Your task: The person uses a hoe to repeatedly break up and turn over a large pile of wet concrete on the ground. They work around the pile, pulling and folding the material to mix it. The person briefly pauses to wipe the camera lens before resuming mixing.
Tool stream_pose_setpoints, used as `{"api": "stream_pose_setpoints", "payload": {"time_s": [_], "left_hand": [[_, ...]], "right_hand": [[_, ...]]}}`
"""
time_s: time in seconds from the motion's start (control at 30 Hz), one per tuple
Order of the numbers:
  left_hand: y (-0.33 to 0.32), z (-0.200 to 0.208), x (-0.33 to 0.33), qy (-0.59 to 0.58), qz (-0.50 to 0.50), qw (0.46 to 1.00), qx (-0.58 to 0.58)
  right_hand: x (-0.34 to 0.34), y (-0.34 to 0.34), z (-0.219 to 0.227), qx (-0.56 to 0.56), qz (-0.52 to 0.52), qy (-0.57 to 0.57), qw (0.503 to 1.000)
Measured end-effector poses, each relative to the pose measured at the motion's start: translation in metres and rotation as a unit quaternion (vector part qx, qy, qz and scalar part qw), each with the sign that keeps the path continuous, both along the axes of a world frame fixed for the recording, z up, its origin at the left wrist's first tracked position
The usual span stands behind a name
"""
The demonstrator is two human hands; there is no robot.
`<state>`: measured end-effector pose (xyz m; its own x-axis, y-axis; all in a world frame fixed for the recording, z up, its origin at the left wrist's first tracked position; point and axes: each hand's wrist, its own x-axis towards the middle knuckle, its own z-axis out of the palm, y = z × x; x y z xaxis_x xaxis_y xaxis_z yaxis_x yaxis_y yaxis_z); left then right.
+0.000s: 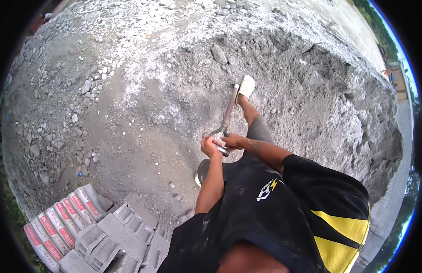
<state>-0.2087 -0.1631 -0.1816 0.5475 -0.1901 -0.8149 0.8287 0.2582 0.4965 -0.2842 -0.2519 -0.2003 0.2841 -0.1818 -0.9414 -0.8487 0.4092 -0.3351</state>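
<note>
Being held: one tool (226, 119), long-shafted, in both hands.
Grip (224, 150) is clasped by left hand (209, 146), yoke (225, 131) by right hand (233, 141); far end is seen beside pale shoe (246, 87). Judged stiff, fairly heavy, not fragile, smooth bar perhaps slippery; best taken at grip and mid-shaft.
</note>
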Motion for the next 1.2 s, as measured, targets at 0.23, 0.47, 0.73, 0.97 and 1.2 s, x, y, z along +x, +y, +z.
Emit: {"api": "stream_pose_setpoints", "payload": {"time_s": [0.23, 0.47, 0.73, 0.97, 1.2], "left_hand": [[0.076, -0.079, 0.018, 0.161, 0.039, 0.971, 0.174], [-0.016, 0.02, -0.015, 0.023, 0.041, 0.962, 0.269], [0.029, -0.018, -0.043, -0.032, -0.004, 0.902, 0.43], [0.143, -0.003, -0.028, -0.122, -0.034, 0.909, 0.398], [0.262, 0.05, -0.05, -0.141, -0.051, 0.933, 0.328]], "right_hand": [[0.014, -0.097, -0.061, -0.156, 0.091, -0.02, 0.983], [0.028, -0.173, -0.2, 0.01, -0.372, 0.033, 0.928], [0.022, -0.15, -0.217, 0.067, -0.441, 0.037, 0.895], [0.034, -0.064, -0.162, 0.079, -0.484, -0.04, 0.871], [0.012, 0.048, -0.082, -0.006, -0.51, -0.022, 0.86]]}}
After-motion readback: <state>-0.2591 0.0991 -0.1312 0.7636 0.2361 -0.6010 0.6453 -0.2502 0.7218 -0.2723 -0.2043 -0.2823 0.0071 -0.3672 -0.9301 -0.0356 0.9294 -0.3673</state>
